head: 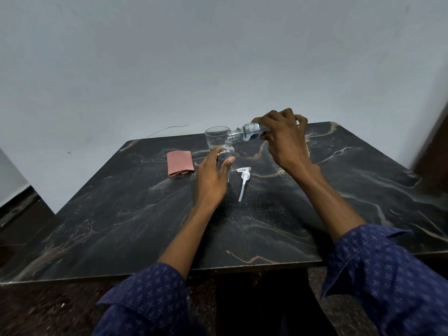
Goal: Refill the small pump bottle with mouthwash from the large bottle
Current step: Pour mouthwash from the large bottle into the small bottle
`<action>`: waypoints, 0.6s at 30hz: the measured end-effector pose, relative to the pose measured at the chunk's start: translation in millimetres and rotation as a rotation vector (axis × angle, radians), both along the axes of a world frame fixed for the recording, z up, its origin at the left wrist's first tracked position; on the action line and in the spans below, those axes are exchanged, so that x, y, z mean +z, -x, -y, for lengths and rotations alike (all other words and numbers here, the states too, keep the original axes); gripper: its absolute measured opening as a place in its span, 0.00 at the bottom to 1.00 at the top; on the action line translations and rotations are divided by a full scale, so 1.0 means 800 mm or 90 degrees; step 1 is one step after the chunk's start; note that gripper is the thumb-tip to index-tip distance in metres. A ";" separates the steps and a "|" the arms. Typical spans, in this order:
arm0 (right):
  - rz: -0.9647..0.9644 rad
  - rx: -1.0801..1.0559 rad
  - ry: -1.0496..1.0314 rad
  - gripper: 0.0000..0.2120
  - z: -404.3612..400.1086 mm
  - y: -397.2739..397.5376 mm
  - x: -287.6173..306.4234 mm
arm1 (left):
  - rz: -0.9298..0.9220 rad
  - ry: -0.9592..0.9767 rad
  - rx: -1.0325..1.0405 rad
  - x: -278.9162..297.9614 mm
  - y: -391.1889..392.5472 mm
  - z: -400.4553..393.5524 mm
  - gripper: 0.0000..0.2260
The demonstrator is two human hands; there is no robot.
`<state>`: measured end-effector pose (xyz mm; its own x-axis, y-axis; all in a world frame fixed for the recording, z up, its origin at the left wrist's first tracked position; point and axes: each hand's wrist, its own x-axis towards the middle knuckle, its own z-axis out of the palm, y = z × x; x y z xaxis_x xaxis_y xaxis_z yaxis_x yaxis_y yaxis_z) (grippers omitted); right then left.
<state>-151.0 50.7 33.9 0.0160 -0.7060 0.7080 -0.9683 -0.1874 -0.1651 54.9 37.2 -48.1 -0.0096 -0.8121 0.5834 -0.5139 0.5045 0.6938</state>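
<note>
Two bottles (225,156) (249,133), each gripped by one hand's fingers (228,166) (278,122); one pump (243,180), apparently detached.

A plain, pale grey-blue wall (218,57) fills the upper half of the frame, evenly and softly lit, with a few faint marks and a thin dark wire (167,130) curving along it just above the far edge of the table. The table (121,214) spans the middle of the frame: a dark, glossy top patterned like black marble with pale and tan veins, its corners rounded. At the far right edge stands a dark brown vertical surface (434,141), perhaps a door or frame. At lower left a dark skirting band (21,207) runs along the wall's base. Below the table, the floor (48,309) is dark, speckled stone.
</note>
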 end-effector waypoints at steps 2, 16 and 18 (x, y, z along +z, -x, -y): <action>0.003 0.001 -0.001 0.21 0.000 0.000 0.000 | 0.006 0.002 0.004 0.000 0.000 0.000 0.25; 0.007 0.002 0.002 0.20 -0.002 -0.001 0.000 | 0.010 0.008 0.004 0.003 0.000 -0.002 0.26; 0.006 0.000 0.003 0.20 -0.002 -0.001 0.000 | 0.015 0.005 0.008 0.003 0.000 -0.002 0.26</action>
<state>-150.1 52.0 33.9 0.0099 -0.7027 0.7114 -0.9666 -0.1890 -0.1733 54.5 38.8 -45.3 -0.0135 -0.8076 0.5896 -0.5360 0.5036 0.6776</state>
